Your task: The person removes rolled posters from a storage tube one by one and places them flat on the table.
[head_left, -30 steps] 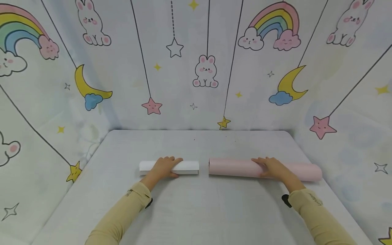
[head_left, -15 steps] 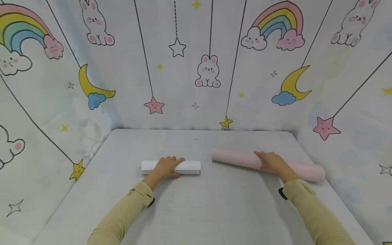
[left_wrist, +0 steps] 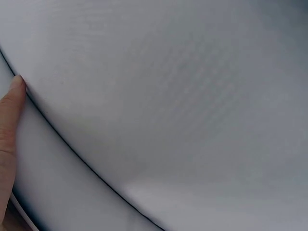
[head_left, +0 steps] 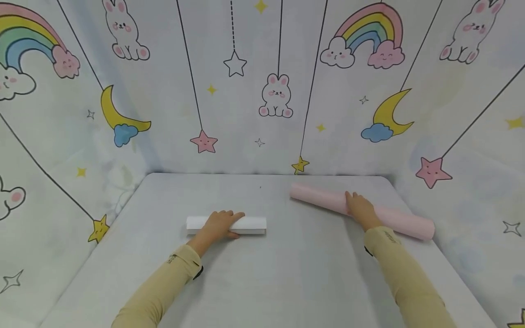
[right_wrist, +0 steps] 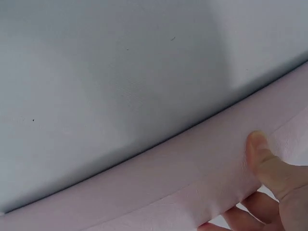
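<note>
Fingers (head_left: pixel 223 214) of the left hand (head_left: pixel 216 226) bend over the far side of a short, smooth white roll (head_left: pixel 252 223), with the thumb on its near side; the hand grips it about the middle, and its ends extend to the left and right of the fingers. Left wrist view shows one digit laid along a white surface, tip at a dark line; the other fingers are outside that view. Fingers of the right hand (head_left: pixel 362 212) are clamped on a longer, pale pink roll (head_left: pixel 401 222), thumb (right_wrist: pixel 262 151) on one side, fingertips curled at the other. Pink roll lies slanted, its left end ahead of these fingers, its right end beside the table edge to their right. Rolls are apart. White table (head_left: pixel 262 282) spreads beneath both hands. Beige sleeves (head_left: pixel 160 287) and a dark band (head_left: pixel 198 273) stand behind the fingers; well beyond the fingertips rises a pale wall (head_left: pixel 164 100) printed with rabbits, rainbows, moons and stars
</note>
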`<state>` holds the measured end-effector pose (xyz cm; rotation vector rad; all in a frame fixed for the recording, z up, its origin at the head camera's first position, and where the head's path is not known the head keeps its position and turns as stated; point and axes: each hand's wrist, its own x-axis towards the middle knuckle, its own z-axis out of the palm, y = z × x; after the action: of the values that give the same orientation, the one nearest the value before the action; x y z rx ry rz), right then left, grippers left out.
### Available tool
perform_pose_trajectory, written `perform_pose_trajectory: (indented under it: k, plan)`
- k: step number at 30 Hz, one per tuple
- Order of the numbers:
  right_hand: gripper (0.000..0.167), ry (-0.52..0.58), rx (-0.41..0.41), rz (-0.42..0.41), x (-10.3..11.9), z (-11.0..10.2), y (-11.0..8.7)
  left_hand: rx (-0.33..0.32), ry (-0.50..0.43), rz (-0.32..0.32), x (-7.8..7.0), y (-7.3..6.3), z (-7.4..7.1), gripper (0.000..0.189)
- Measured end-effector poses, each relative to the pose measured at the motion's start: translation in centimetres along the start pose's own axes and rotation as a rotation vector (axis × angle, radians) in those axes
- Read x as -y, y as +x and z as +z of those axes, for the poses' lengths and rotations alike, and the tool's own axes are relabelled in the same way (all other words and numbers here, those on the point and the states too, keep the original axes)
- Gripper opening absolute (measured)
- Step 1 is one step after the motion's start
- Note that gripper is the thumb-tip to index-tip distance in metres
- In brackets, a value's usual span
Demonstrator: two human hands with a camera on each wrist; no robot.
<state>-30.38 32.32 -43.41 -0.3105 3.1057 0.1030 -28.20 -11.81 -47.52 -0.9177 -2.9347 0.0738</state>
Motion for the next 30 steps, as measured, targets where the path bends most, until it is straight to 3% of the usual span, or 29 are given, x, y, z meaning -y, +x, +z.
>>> perform_pose_trajectory:
  k: [8, 17, 23, 30]
  plan:
    - [0.051, 0.041, -0.055, 0.102, -0.4, 0.3, 0.6, -0.037, -0.010, 0.029, 0.3, 0.0, 0.4, 0.069]
    - [0.042, 0.034, -0.189, 0.125, -1.4, 1.5, 0.9, -0.068, -0.033, 0.047, 0.1, 0.0, 0.6, 0.067]
    - [0.037, 0.052, -0.200, 0.175, -1.4, 1.9, 0.9, -0.030, -0.069, 0.032, -0.1, -0.2, 0.2, 0.067]
    - [0.037, 0.064, -0.199, 0.180, -1.5, 1.8, 1.2, 0.004, -0.035, 0.001, 0.1, -0.1, 0.1, 0.070]
